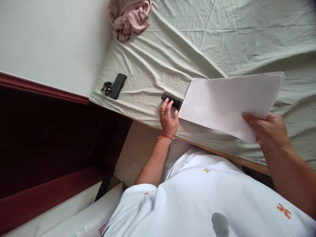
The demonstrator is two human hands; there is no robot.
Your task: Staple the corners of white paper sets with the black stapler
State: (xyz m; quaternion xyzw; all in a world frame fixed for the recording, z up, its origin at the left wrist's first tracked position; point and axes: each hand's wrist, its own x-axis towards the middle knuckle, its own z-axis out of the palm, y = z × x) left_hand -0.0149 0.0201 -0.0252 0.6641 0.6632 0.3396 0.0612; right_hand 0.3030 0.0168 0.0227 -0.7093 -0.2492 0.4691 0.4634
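White sheets of paper (222, 102) are held in my right hand (274, 130), with the thumb on top and the fingers hidden underneath. The far-left corner of the sheets meets the end of a black stapler (171, 100) on the bed. My left hand (169, 117) is open, its fingertips lying on top of the stapler and its thumb apart, close to the paper's edge. The stapler's right end is partly hidden by the paper, so I cannot tell whether the sheets sit inside its jaw.
A black phone (118, 86) and a small dark object (107, 87), perhaps keys, lie to the left on the pale green sheet (148, 65). Crumpled pink cloth (130, 19) is near the wall (49, 39). The bed's wooden edge (209, 149) runs before my body.
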